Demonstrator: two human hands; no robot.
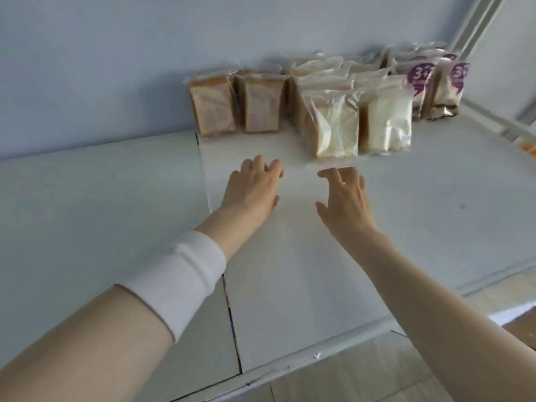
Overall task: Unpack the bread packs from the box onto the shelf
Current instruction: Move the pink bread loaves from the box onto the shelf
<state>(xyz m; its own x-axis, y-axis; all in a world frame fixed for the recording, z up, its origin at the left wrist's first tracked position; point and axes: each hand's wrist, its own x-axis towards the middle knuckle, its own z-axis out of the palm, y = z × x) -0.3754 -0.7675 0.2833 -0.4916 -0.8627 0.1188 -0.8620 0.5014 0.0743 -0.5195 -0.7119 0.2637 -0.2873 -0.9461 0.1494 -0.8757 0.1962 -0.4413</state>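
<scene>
Several clear-wrapped bread packs stand upright at the back of the white shelf (290, 271). Two brown marbled loaves (213, 107) stand at the left of the row. Pale sliced packs (333, 124) fill the middle, and packs with purple labels (420, 79) are at the far right. My left hand (252, 184) and my right hand (346, 195) hover over the shelf just in front of the packs. Both hands hold nothing, with their fingers spread. A white band wraps my left forearm. The box is out of view.
A pale blue wall (145, 53) backs the shelf. A white upright post (475, 21) rises at the right rear corner. A seam (232, 314) splits the shelf into two panels. Wooden floor (362, 372) shows below the front edge, with something orange (528, 147) at the right.
</scene>
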